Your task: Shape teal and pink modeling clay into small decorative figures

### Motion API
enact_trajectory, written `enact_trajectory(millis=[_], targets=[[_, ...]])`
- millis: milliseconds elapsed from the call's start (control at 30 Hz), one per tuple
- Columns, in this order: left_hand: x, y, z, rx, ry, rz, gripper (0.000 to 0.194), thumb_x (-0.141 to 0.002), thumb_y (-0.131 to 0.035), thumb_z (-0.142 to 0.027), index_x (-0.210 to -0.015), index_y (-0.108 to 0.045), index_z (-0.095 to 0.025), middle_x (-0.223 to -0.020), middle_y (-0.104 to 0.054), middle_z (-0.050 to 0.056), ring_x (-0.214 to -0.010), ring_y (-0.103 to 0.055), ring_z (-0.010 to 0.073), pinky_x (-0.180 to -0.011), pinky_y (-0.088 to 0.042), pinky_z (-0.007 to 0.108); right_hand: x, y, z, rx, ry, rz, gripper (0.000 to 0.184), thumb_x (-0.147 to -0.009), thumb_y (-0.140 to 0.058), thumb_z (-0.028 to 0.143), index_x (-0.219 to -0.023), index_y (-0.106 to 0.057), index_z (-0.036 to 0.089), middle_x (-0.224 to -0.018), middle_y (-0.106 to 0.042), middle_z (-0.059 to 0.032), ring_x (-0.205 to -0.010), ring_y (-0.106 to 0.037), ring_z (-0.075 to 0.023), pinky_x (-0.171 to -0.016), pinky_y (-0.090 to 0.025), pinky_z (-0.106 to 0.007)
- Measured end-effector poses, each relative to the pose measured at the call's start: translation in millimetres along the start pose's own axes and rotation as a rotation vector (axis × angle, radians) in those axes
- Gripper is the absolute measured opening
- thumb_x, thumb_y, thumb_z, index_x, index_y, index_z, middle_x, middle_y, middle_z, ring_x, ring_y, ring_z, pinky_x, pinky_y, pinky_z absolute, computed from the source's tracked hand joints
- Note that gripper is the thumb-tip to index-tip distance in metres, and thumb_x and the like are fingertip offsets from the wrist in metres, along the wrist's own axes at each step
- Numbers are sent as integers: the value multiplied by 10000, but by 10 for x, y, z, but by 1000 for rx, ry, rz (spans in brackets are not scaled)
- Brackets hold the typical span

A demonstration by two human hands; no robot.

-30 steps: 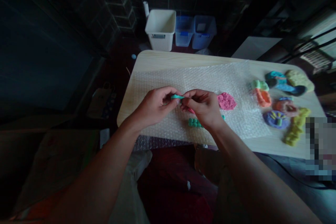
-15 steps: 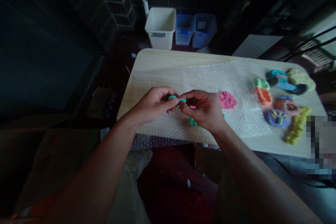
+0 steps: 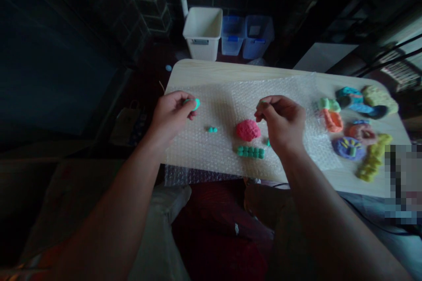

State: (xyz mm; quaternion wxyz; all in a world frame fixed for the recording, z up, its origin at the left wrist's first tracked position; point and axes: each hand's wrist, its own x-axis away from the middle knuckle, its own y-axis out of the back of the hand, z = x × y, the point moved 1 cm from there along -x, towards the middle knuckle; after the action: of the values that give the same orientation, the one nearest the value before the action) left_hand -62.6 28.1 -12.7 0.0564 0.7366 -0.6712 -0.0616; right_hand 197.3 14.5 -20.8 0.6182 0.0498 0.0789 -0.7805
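Note:
My left hand (image 3: 174, 114) is closed over the left of the bubble wrap, pinching a lump of green modelling clay (image 3: 197, 104) between thumb and fingers. To the right, my right hand (image 3: 281, 120) is also closed; a tiny bit of green clay shows faintly at its fingertips, mostly hidden. Between the hands lies a bumpy pink clay lump (image 3: 248, 130). Just below it, small green clay balls (image 3: 251, 152) sit in two rows. Two more green balls (image 3: 212, 130) lie side by side nearer my left hand. Another green piece (image 3: 268, 142) is partly covered by my right hand.
Bubble wrap (image 3: 211, 96) covers much of the pale wooden table (image 3: 204, 70). At the right stand several coloured clay shapes, among them a purple disc (image 3: 343, 151), a yellow strip (image 3: 375, 160) and an orange-and-green piece (image 3: 333, 119). Beyond the far edge is a white bin (image 3: 202, 30).
My hands have moved apart, the left one up and left with the green lump, the right one up and right. The pink lump, green rows and two balls are now uncovered.

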Motion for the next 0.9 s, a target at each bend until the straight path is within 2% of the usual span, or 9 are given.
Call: enact_trajectory(millis=[67, 133, 233, 433, 533, 633, 700, 767, 900], targets=[[-42, 70, 80, -8, 8, -69, 96, -842, -729, -274, -882, -710, -188, -716, -684, 10, -631, -639, 135, -606, -523, 247, -63, 59, -39, -69, -60, 30, 188, -843, -857, 351, -940, -783, 208, -725, -688, 12, -597, -636, -121, -575, -541, -274], [-58, 98, 146, -88, -13, -68, 133, -868, -731, -309, -918, -729, -187, -718, -695, 14, -640, -649, 145, -608, -527, 251, -72, 62, -63, -94, -119, 90, 296, -836, -892, 435, -1000, -813, 201, -708, -681, 14, -600, -631, -119, -579, -541, -270], [-58, 80, 210, -265, -112, -30, 189, -908, -723, -358, -980, -769, -189, -792, -753, 35, -702, -681, 167, -630, -526, 263, -38, 22, -62, -108, -167, 128, 356, -790, -938, 504, -910, -819, 190, -702, -698, 0, -593, -640, -119, -569, -552, -265], [-56, -58, 217, -456, -192, 35, 180, -918, -713, -285, -1044, -802, -191, -975, -829, 65, -797, -722, 191, -725, -526, 302, -30, 35, -79, -240, -302, 105, 401, -629, -1048, 365, -826, -737, 205, -784, -801, -28, -696, -766, -157, -676, -650, -275], [-66, -131, 198, -473, -207, 47, 160, -917, -717, -245, -1043, -800, -192, -980, -830, 60, -807, -725, 194, -737, -524, 307, -33, 35, -99, -277, -356, 109, 390, -651, -1032, 362, -865, -747, 202, -873, -838, -51, -786, -811, -180, -779, -684, -303], [-73, -196, 197, -506, -214, 80, 161, -928, -723, -226, -1064, -799, -190, -981, -826, 60, -808, -719, 196, -747, -527, 314, -20, 9, -98, -276, -386, 131, 409, -723, -987, 462, -928, -785, 171, -918, -848, -85, -831, -832, -193, -838, -693, -309], [-74, -228, 210, -531, -234, 117, 168, -937, -725, -216, -1085, -799, -184, -992, -820, 67, -811, -714, 199, -761, -534, 323, -12, -2, -83, -245, -385, 135, 439, -760, -950, 540, -908, -775, 166, -875, -841, -91, -773, -827, -193, -783, -699, -309], [-73, -245, 235, -561, -279, 157, 173, -944, -726, -204, -1100, -799, -187, -1020, -809, 72, -847, -713, 207, -801, -550, 338, -9, 0, -60, -185, -378, 134, 473, -779, -917, 607, -861, -754, 171, -774, -814, -78, -638, -787, -177, -646, -680, -292], [-69, -235, 311, -640, -348, 201, 181, -957, -726, -197, -1115, -815, -204, -1071, -741, 86, -964, -708, 232, -927, -576, 381, -14, 25, -22, -94, -348, 109, 503, -744, -922, 647, -747, -736, 180, -588, -720, -31, -425, -636, -134, -420, -544, -254]])
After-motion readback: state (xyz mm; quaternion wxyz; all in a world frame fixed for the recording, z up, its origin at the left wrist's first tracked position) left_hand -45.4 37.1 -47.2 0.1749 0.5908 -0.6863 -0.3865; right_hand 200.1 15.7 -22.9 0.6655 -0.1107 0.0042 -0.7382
